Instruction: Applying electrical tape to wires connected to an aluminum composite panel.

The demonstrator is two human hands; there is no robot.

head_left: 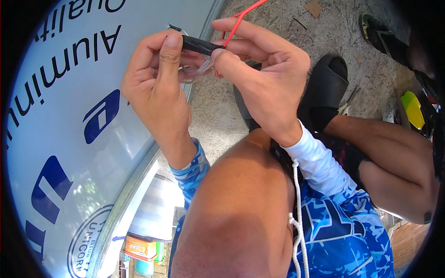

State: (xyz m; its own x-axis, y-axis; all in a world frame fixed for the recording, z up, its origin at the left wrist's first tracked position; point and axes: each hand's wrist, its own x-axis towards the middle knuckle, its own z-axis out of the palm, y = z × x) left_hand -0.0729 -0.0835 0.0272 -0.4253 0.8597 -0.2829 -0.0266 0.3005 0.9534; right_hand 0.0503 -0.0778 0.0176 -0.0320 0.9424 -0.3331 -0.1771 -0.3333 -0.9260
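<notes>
My left hand [160, 88] pinches the left end of a short black sleeve [199, 45] between thumb and fingers. At its other end, the thumb and fingers of my right hand [273, 78] are closed on the sleeve. A red wire [237, 28] leaves the right end, forks, and runs up past my right index finger. Loops of thin clear wire [197, 74] hang below the sleeve between my hands. A small dark tip [174, 28] shows just above my left thumb. What lies inside the sleeve is hidden.
A white panel [109, 171] with dark lettering and a raised edge fills the left side. Concrete floor [208, 120] lies below, with a black slipper [329, 81] on my foot. Another sandalled foot [380, 39] is at upper right. An orange package [140, 248] sits lower left.
</notes>
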